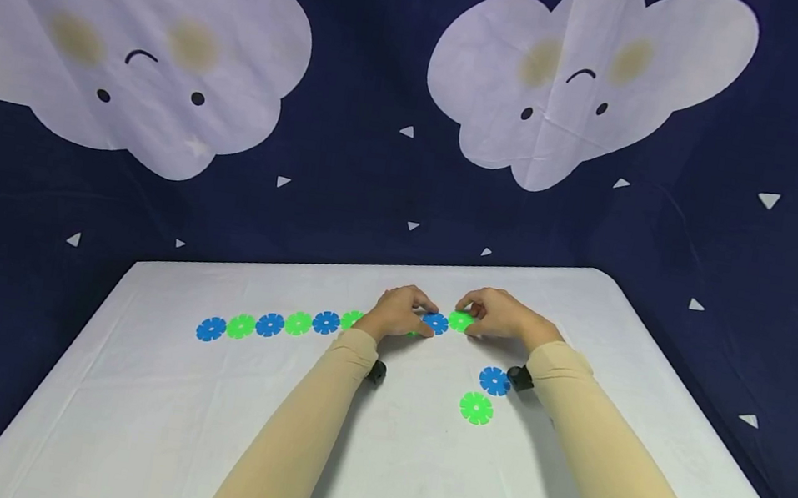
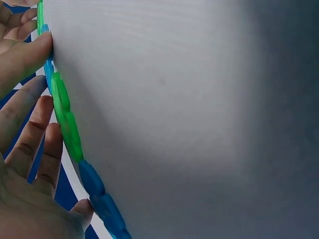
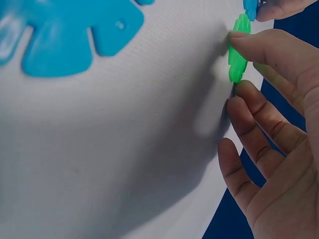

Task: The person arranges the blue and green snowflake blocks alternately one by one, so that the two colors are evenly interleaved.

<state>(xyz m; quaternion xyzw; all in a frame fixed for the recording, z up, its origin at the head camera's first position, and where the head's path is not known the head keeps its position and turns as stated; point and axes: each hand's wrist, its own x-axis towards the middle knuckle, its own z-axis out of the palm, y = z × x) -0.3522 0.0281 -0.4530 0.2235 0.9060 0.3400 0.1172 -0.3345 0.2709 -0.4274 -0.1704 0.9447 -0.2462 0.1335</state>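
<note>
My left hand (image 1: 396, 313) holds a blue notched disc (image 1: 438, 324) between thumb and index finger, at the right end of a row of alternating blue and green discs. Just to its right, my right hand (image 1: 500, 313) pinches a green notched disc (image 1: 461, 321) by its edges. The two discs sit side by side, edges close together; whether their slots interlock I cannot tell. In the right wrist view the green disc (image 3: 239, 55) lies between thumb and fingers. The left hand partly hides the row, where a green disc (image 2: 67, 117) shows in the left wrist view.
The row runs left to a blue end disc (image 1: 211, 329). A loose blue disc (image 1: 494, 381) lies by the right wrist, with a loose green disc (image 1: 476, 408) nearer me. Beyond the white table (image 1: 142, 417) hangs a dark blue cloth (image 1: 351, 150) with clouds.
</note>
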